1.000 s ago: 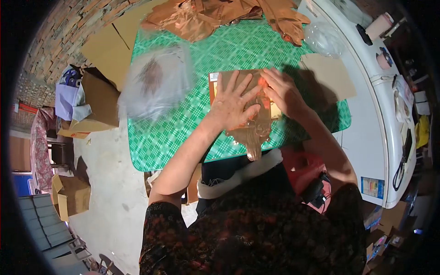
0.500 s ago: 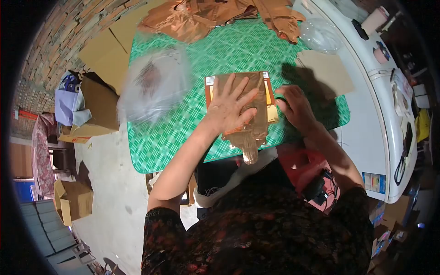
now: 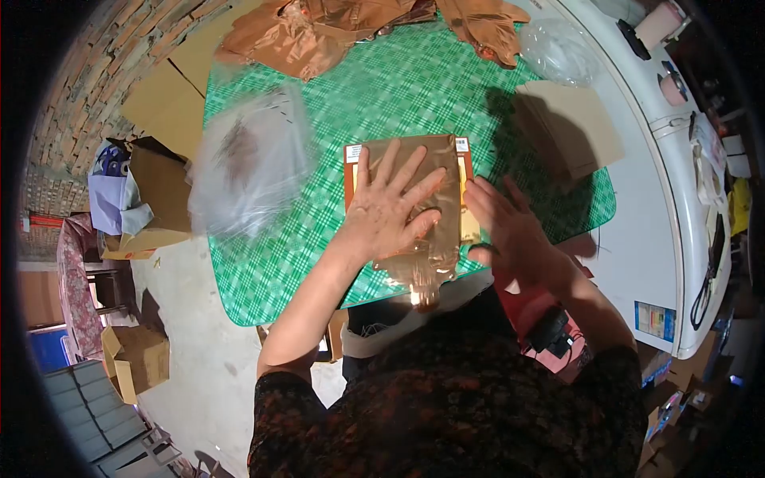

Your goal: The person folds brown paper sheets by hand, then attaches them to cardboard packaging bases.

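Note:
My left hand point(image 3: 384, 209) lies flat with fingers spread on a flat, shiny brown foil piece point(image 3: 448, 227), whose narrow crinkled tail points toward me past the table's front edge. Beneath the foil is a printed orange-brown sheet or packet point(image 3: 349, 171), with white labels showing at its two far corners. My right hand point(image 3: 516, 235) is beside its right edge, fingers stretched out and fingertips right at the border, with nothing held. A yellow printed part of the packet shows between the foil and that hand.
A green checked cloth covers the table point(image 3: 263, 283). Clear plastic bags point(image 3: 251, 163) are stacked at left, brown foil pieces point(image 3: 303, 36) at the far edge. Tan cardboard sheets point(image 3: 566, 127) and a clear plastic bundle point(image 3: 560, 52) are at right. An open carton point(image 3: 163, 187) stands left.
My right hand has opened out, its fingers now straighter along the packet's right edge. My left hand stays flat on the foil. The whole view has shifted slightly.

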Available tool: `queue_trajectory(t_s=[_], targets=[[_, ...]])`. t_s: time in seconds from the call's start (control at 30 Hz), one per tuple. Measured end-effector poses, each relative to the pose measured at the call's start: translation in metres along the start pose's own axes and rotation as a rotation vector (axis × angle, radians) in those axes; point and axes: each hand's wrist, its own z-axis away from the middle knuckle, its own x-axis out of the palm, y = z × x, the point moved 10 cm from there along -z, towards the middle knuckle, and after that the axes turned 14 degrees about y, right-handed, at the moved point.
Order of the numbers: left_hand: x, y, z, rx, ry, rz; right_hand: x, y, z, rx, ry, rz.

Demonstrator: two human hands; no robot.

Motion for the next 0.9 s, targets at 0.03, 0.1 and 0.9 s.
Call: queue_trajectory(t_s=[0.03,0.1,0.9], targets=[[0.000,0.001,0.002,-0.007,-0.006,0.009,-0.002,-0.005,0.003,-0.015,-0.016,-0.038],[-0.002,0.004,0.003,-0.009,-0.024,0.009,-0.002,-0.009,0.011,-0.049,-0.027,-0.077],[0.001,0.016,-0.003,0.019,-0.064,-0.026,-0.102,-0.015,0.142,0.023,0.523,-0.074]])
